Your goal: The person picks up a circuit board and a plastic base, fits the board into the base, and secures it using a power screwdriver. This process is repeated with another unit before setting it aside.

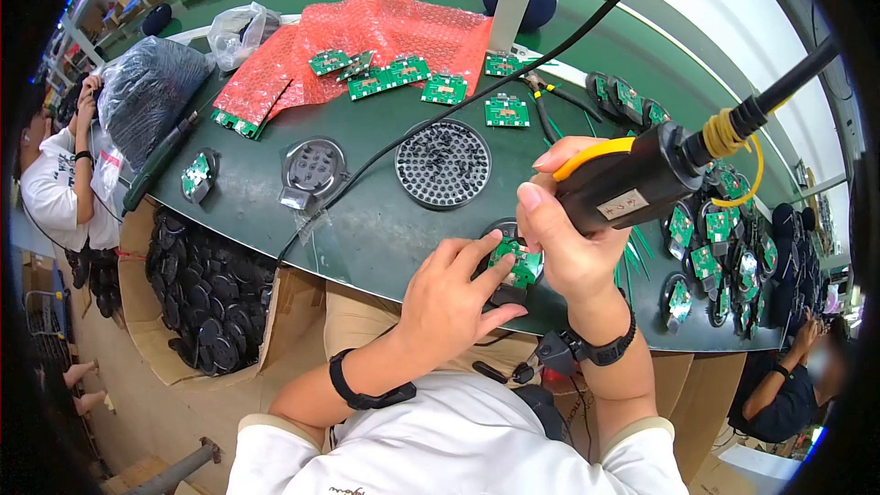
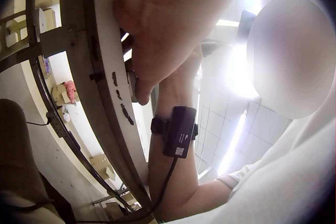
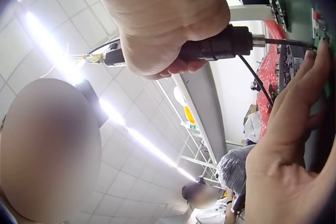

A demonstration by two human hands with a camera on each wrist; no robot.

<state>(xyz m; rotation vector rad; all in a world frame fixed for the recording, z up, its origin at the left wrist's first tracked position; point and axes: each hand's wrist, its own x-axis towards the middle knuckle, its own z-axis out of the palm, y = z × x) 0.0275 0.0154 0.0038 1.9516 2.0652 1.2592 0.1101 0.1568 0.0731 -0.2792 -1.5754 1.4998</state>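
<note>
My right hand (image 1: 573,252) grips a black electric screwdriver (image 1: 632,185) with a yellow part along its top. In the right wrist view the screwdriver's thin bit (image 3: 289,42) points down at the work, its tip close by the left fingertips. Under it, near the table's front edge, a green circuit board (image 1: 524,268) sits on a round black housing, partly hidden by both hands. My left hand (image 1: 449,289) lays nearly straight fingers on the board, thumb at its near side. The left wrist view shows the left hand (image 2: 163,19) from below, the board hidden.
A round dish (image 1: 444,165) holds small black parts. Left of it lies a round black cover (image 1: 313,165). Loose boards (image 1: 390,78) lie by red bubble wrap (image 1: 394,27); pliers (image 1: 543,108) lie behind. Assembled units (image 1: 710,261) crowd the right. A carton (image 1: 137,312) holds black housings. A cable (image 1: 385,148) crosses the table.
</note>
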